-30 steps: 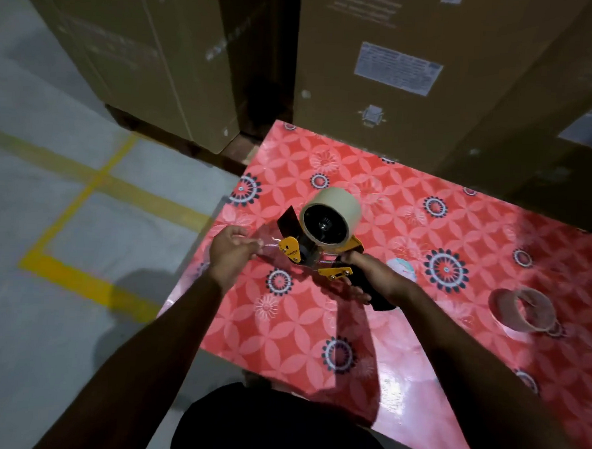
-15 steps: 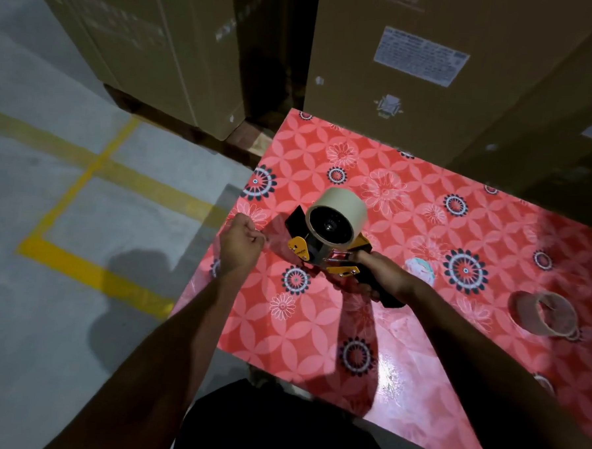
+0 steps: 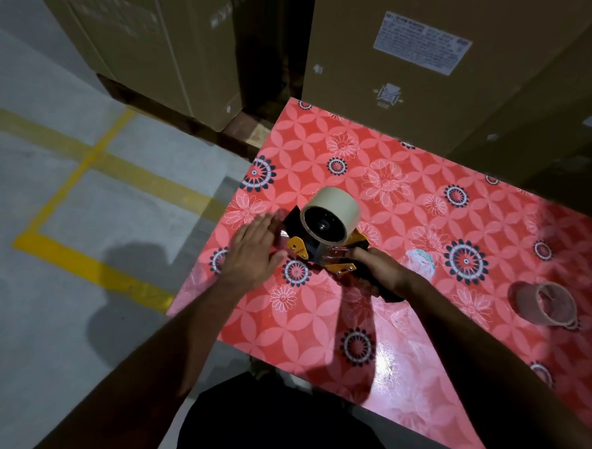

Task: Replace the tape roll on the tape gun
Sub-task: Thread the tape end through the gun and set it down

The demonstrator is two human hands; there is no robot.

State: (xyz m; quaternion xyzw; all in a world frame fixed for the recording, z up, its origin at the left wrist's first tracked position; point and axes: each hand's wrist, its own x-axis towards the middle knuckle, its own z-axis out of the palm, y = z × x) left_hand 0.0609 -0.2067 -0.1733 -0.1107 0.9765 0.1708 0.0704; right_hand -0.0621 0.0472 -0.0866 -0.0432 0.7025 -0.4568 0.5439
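Both hands: right (image 3: 384, 273) grips tape gun (image 3: 324, 251), left (image 3: 254, 248) flat.

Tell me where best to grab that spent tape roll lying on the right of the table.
Probably pinch the wall of the spent roll near its upper rim, one finger inside the hollow and the thumb outside, coming from above. It looks to sit with its opening facing up and nothing close around it on the table. The left hand is free; the right hand holds the tape gun.

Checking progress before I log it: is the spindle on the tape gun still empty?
No: a full beige tape roll sits on the tape gun, whose handle the right hand grips.
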